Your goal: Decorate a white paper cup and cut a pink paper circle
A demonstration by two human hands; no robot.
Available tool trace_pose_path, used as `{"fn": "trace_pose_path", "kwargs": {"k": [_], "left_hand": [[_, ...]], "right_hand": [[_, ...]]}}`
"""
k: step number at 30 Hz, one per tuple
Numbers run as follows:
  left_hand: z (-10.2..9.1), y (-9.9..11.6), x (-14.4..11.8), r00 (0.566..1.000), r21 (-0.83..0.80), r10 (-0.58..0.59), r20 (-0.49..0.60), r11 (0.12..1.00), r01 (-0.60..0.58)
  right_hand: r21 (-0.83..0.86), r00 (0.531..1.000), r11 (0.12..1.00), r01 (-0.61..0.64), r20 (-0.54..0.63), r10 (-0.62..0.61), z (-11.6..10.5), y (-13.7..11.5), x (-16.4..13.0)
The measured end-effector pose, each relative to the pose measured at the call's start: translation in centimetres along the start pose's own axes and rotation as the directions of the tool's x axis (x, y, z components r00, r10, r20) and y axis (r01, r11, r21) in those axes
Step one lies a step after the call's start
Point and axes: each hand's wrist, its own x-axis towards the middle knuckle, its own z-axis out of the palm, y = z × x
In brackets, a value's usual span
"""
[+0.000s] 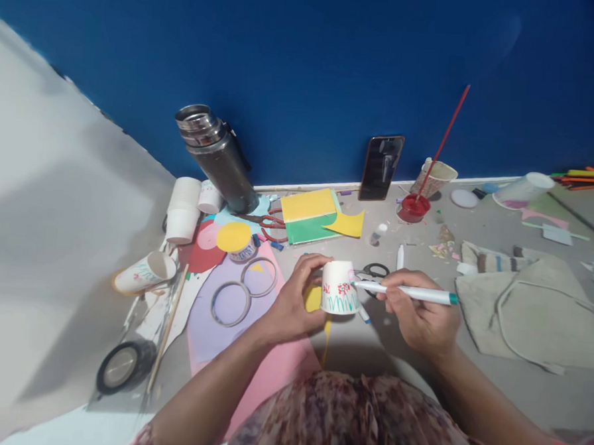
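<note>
1. Head view: holds white paper cup [336, 274] in left hand [298, 295], with fingers and thumb curled around its left side.
2. Pinches white marker [425, 294] between thumb and fingers of right hand [424, 322], with tip at the cup's right side, near red and green drawings.
3. Holds the cup before the torso, narrow end up.
4. Includes tape rings [246, 287] on purple paper [201, 337], left of left hand.

The person wears a garment [366, 422] in a blotchy print of maroon, dark brown and pale pink, its cloth creased into folds. A sleeve [155, 439] shows similar colouring; the hands [299, 302] are bare.
</note>
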Motion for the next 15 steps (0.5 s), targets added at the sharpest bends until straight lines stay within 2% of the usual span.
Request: {"fn": "trace_pose_path", "kwargs": {"k": [9, 15], "left_hand": [[-0.16, 0.6, 0.08, 1.0, 0.104, 0.016, 0.017, 0.994, -0.017], [-0.12, 0.92, 0.19, 1.0, 0.159, 0.014, 0.008, 0.987, -0.015]], "right_hand": [[0.023, 0.998, 0.999, 0.025, 0.056, -0.027, 0.29, -0.18, -0.1], [-0.02, 0.992, 0.998, 0.065, 0.108, -0.063, 0.5, -0.7, 0.12]]}}
